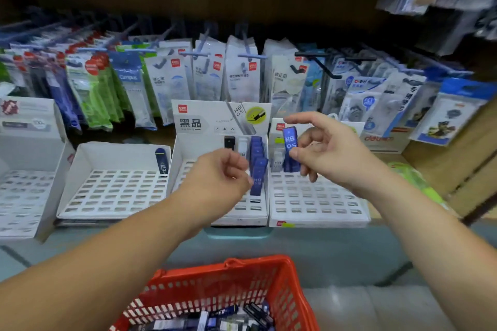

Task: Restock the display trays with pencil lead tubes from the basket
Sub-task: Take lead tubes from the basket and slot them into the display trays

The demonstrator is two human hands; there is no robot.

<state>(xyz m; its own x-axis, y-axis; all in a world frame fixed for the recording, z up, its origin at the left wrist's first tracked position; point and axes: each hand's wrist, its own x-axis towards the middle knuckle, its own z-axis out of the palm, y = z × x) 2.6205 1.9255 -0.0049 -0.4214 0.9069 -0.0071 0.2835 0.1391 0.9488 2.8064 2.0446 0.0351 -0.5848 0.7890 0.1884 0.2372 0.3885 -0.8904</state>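
My right hand (326, 148) pinches a blue HB 0.5 lead tube (290, 142) upright between thumb and forefinger, above the back of the right white slotted display tray (317, 201). My left hand (219, 180) hovers over the middle tray (242, 212) with fingers loosely curled, right beside a column of blue tubes (257, 166) standing in its rightmost slots. Whether the left fingers touch a tube is hidden. A red basket (228, 285) with several tubes sits below, near me.
Another white tray (113, 191) to the left holds one dark blue tube (162, 161). A further tray (24, 196) stands at the far left. Packets of correction tape hang on pegs behind the trays. A wooden shelf wall rises at the right.
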